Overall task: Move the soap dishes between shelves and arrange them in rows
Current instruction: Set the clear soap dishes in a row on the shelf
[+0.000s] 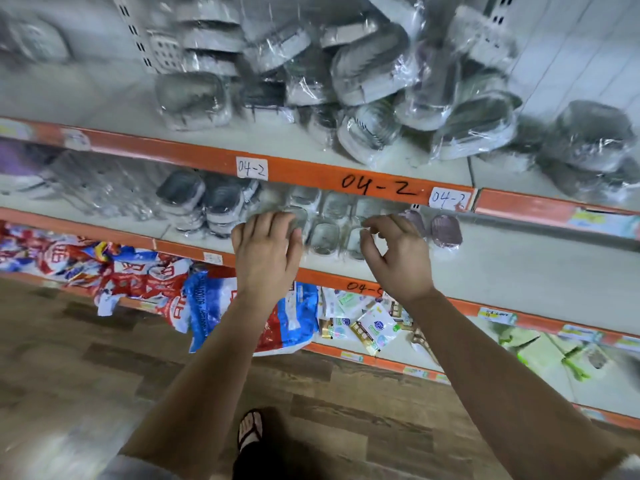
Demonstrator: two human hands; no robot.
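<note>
My left hand (266, 251) rests, fingers nearly straight, on a clear dish (297, 218) among rows on the middle shelf (519, 265); my right hand (398, 251) curls over them, grip unclear. Above, wrapped dishes (367, 64) lie heaped.

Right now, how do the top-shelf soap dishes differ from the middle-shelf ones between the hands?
The top-shelf dishes lie heaped and tilted; the middle-shelf dishes sit flat in rows. The top-shelf dishes look grey and white; the middle-shelf dishes look clear. Both are rounded rectangles.
</note>
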